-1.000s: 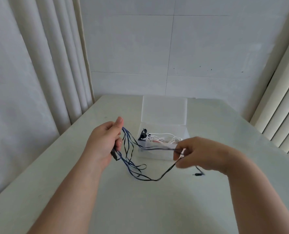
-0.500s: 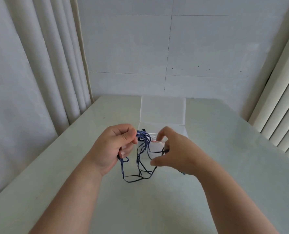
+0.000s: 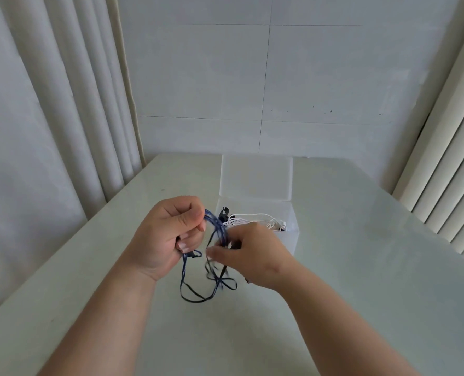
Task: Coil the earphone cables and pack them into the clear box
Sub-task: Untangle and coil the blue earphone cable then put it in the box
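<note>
While pale pleated curtains (image 3: 49, 118) hang leftward, the left hand (image 3: 168, 237) fists dark blue earphone cable (image 3: 212, 256) loops above the off-white table (image 3: 361, 280); the right hand (image 3: 250, 253) pinches the same strands before the clear plastic box (image 3: 290, 237) holding white earphones (image 3: 255, 221). No writing shows.

The right hand (image 3: 248, 253) has swung in beside the left hand (image 3: 168, 234), looping the blue cable (image 3: 217, 232).

A blue cable (image 3: 216, 232) was gripped in the left hand (image 3: 168, 236) and pinched by the right hand (image 3: 248, 253), its loops hanging above the table (image 3: 361, 267). White cable (image 3: 252, 219) was seen inside the open clear box (image 3: 290, 234) just behind.
</note>
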`<state>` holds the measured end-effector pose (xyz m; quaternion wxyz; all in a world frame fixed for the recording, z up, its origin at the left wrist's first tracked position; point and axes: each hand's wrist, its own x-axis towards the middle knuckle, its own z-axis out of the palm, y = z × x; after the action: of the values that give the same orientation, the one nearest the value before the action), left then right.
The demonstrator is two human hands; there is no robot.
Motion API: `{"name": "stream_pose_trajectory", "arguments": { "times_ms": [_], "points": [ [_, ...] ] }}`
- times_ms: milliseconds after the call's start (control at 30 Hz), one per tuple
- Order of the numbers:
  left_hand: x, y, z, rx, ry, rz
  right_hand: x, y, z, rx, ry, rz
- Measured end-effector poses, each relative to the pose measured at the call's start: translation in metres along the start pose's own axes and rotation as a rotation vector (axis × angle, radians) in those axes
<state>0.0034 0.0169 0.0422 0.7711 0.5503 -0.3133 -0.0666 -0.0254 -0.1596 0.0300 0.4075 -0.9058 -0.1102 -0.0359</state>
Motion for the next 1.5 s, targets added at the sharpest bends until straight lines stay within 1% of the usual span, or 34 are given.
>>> {"name": "stream_pose_trajectory", "arguments": {
  "times_ms": [33,100,167,233,333,400,467,567,667,767,833,900,1000,1067,1100,1133,1233,1367,1400,1433,1500],
  "points": [
    [0.0,0.001,-0.002,0.003,0.024,0.007,0.0,0.001,0.0,-0.032,0.005,0.018],
    [0.001,0.002,-0.004,-0.023,0.111,0.029,-0.001,0.004,-0.003,-0.048,-0.047,0.066],
    [0.004,0.001,-0.005,-0.119,0.248,0.058,-0.002,0.007,-0.011,-0.1,-0.105,0.093],
    [0.007,0.002,-0.009,-0.224,0.406,0.075,-0.003,0.011,-0.021,-0.143,-0.11,0.114],
    [0.011,0.002,-0.013,-0.292,0.575,0.054,-0.004,0.017,-0.04,-0.081,-0.048,0.133],
    [0.012,0.001,-0.015,-0.304,0.632,0.031,-0.007,0.017,-0.054,-0.034,-0.019,0.122],
    [0.013,-0.002,-0.015,-0.284,0.66,0.015,-0.01,0.019,-0.067,0.117,-0.021,0.145],
    [0.013,-0.005,-0.019,-0.197,0.652,-0.026,-0.013,0.026,-0.085,0.324,0.071,0.192],
    [0.012,-0.007,-0.019,-0.049,0.579,-0.097,-0.013,0.029,-0.093,0.474,0.195,0.193],
    [0.012,-0.01,-0.016,0.067,0.545,-0.116,-0.014,0.028,-0.095,0.655,0.239,0.222],
    [0.013,-0.013,-0.013,0.157,0.565,-0.129,-0.013,0.028,-0.096,0.782,0.25,0.266],
    [0.013,-0.017,-0.012,0.248,0.633,-0.143,-0.012,0.026,-0.094,0.876,0.256,0.323],
    [0.015,-0.021,-0.012,0.324,0.723,-0.217,-0.009,0.024,-0.088,0.815,0.301,0.325],
    [0.015,-0.024,-0.013,0.509,0.74,-0.272,-0.009,0.022,-0.085,0.851,0.353,0.273],
    [0.015,-0.024,-0.013,0.581,0.727,-0.295,-0.009,0.02,-0.085,0.901,0.373,0.244],
    [0.014,-0.024,-0.012,0.602,0.707,-0.317,-0.008,0.018,-0.084,0.953,0.392,0.216],
    [0.014,-0.024,-0.004,0.482,0.633,-0.39,-0.008,0.013,-0.082,1.072,0.453,0.147],
    [0.012,-0.032,0.002,0.584,0.522,-0.407,-0.009,0.009,-0.076,1.143,0.485,0.081],
    [0.012,-0.033,0.003,0.649,0.492,-0.396,-0.009,0.007,-0.076,1.143,0.477,0.061],
    [0.011,-0.034,0.004,0.762,0.465,-0.383,-0.009,0.005,-0.075,1.136,0.463,0.042],
    [0.009,-0.032,0.007,1.038,0.431,-0.316,-0.009,0.001,-0.073,1.091,0.42,0.016]
  ]
}}
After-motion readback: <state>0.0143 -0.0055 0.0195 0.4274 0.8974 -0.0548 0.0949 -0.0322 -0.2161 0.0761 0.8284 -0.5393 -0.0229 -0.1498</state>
